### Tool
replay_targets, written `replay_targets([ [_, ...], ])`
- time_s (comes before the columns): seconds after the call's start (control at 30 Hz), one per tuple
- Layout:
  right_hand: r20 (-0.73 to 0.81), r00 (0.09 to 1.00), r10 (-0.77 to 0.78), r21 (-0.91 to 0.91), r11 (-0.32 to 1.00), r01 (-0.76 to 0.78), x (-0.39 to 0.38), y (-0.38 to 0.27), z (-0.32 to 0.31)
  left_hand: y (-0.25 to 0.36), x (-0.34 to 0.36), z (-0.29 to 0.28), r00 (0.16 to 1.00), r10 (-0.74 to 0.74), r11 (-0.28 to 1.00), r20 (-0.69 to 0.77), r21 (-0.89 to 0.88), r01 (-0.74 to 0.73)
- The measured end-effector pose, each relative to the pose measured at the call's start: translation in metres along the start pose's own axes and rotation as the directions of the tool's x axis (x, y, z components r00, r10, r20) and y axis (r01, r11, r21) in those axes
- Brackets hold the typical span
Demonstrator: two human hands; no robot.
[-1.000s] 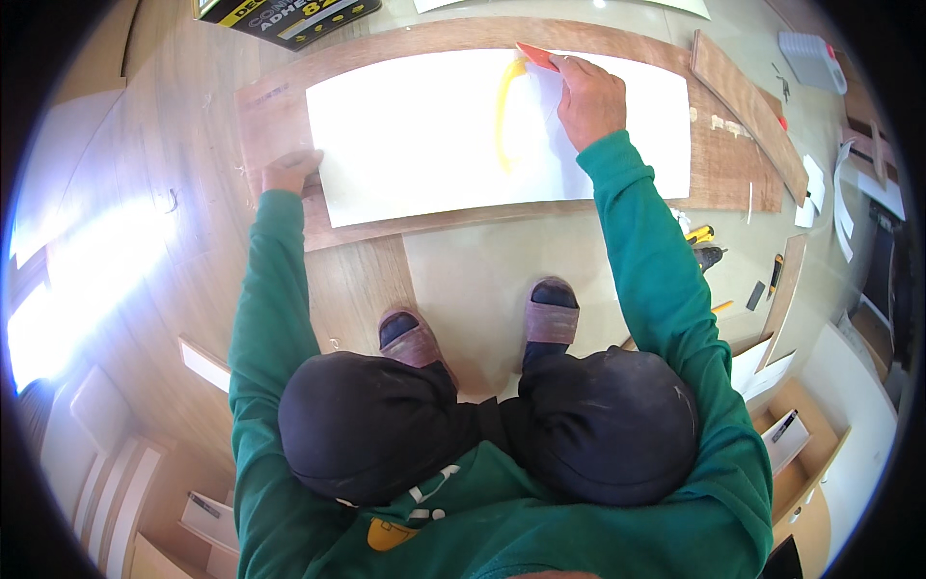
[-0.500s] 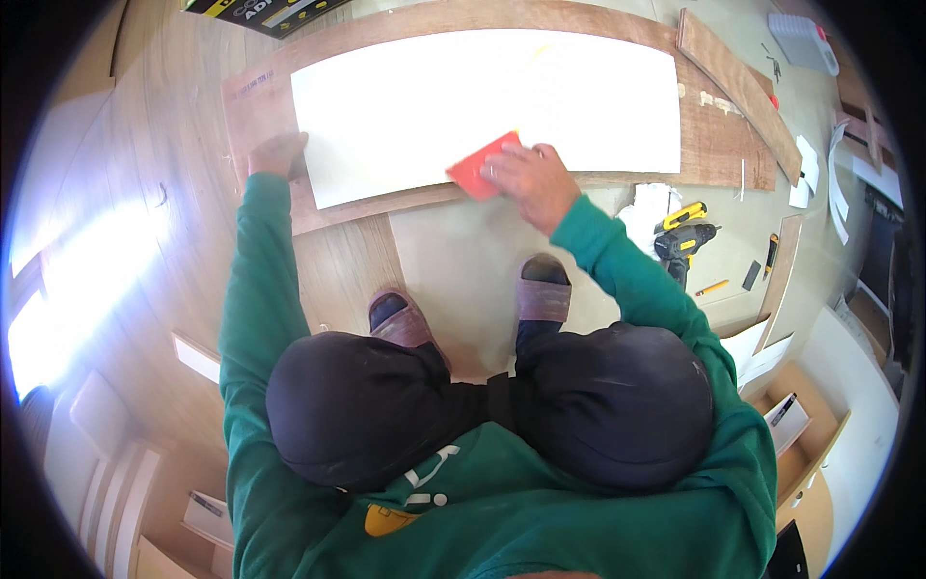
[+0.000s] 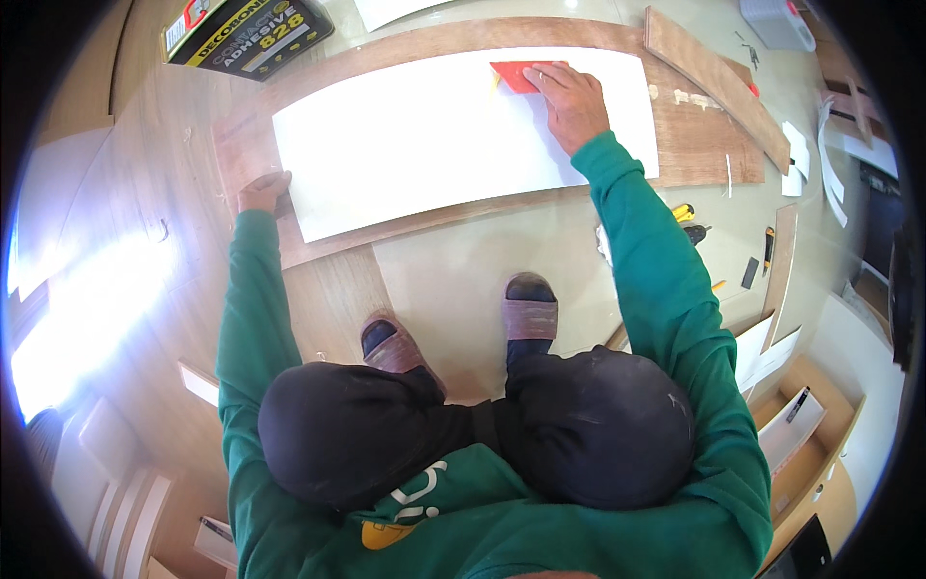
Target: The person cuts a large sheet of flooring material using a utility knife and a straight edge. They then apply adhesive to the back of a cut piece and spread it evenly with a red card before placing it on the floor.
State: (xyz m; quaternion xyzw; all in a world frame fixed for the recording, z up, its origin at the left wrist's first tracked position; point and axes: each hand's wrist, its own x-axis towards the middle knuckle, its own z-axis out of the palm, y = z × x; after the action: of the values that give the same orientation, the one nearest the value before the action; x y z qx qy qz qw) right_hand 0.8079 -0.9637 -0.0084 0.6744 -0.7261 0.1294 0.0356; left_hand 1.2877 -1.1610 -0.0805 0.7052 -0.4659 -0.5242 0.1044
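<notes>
Leftmost, a black-and-yellow container (image 3: 253, 41) is on the floor, beyond the brown board (image 3: 696, 159). Left hand (image 3: 263, 192): at the left edge of the white sheet (image 3: 424, 145), fingers partly curled; cannot tell whether they grip. Sheet lies on the board. Right of centre, near the sheet's far edge: flat red scraper (image 3: 513, 77), yellow smear (image 3: 496, 83) just beside. Right hand (image 3: 577, 104): fingers closed on the scraper. Farther right, a plank (image 3: 717, 92) slants over the board.

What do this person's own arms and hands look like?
Long green sleeves cover the arms, ending in snug cuffs of the same green. The left hand and right hand are ungloved; a right-hand finger seems to wear a thin ring.
</notes>
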Motion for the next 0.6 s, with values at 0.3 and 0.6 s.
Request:
replay_targets([
  [0.3,-0.04,0.999,0.024,-0.007,1.0,-0.024,0.016,-0.001,0.038,0.013,-0.017,0.004,0.999,-0.043,0.998,0.012,-0.053,0.044],
  [0.6,-0.125,0.991,0.037,0.066,0.997,-0.029,0.026,0.002,0.021,0.012,-0.022,0.003,0.998,-0.057,0.994,0.012,-0.096,0.058],
])
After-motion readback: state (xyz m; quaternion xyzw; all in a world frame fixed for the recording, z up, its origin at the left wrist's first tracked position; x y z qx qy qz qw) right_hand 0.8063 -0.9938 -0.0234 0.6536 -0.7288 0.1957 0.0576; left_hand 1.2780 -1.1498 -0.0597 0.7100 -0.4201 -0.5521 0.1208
